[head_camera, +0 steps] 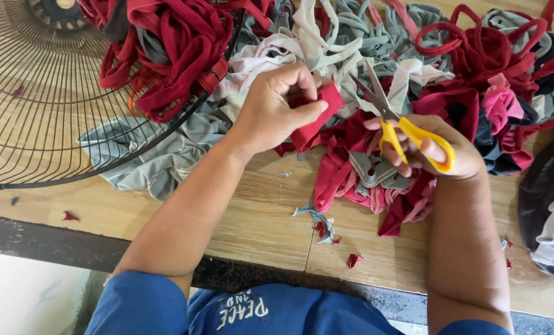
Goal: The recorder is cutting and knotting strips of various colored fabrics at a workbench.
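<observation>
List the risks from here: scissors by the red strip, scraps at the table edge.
1. The scissors in the right hand point toward the left hand pinching the red strip; fingers could get nicked.
2. Small fabric scraps lie near the table edge and may fall off.

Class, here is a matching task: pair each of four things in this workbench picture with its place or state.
Things:
1. scissors
2. red strip
3. fan guard
4. red scrap

Places or states:
A. lies loose on the table near its front edge
B. pinched in the left hand
C. rests at the table's far left
D. held in the right hand, blades pointing away

Pairs: 1-D, 2-B, 3-C, 4-A
</observation>
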